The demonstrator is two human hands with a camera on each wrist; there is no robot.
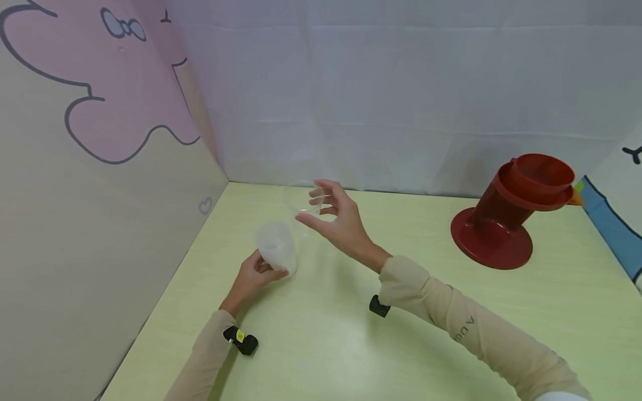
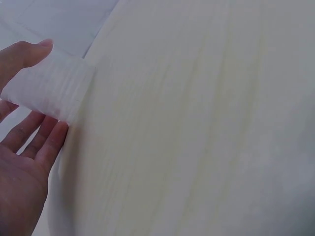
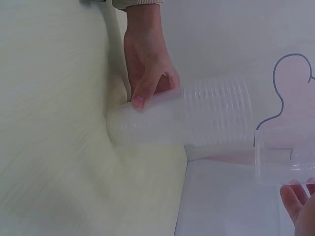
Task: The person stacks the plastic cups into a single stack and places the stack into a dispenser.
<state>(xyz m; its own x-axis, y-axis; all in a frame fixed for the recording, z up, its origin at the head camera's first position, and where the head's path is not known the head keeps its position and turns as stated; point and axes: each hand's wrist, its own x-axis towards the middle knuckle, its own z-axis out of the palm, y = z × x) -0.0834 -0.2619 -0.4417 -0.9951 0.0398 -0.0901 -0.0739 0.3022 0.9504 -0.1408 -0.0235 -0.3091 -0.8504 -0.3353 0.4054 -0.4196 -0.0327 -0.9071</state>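
Note:
In the head view my left hand grips a stack of nested clear plastic cups low on its side, the stack standing on the table. The thumb and fingers lie on opposite sides of the stack in the left wrist view. Up and to the right, my right hand holds a single clear plastic cup between thumb and fingers. In the right wrist view this single cup is apart from the ribbed rims of the stack, mouth towards them.
A red bird-shaped container with a round base and an orange beak stands at the right of the pale table. A white sheet closes off the back. A wall with a pink cartoon runs along the left.

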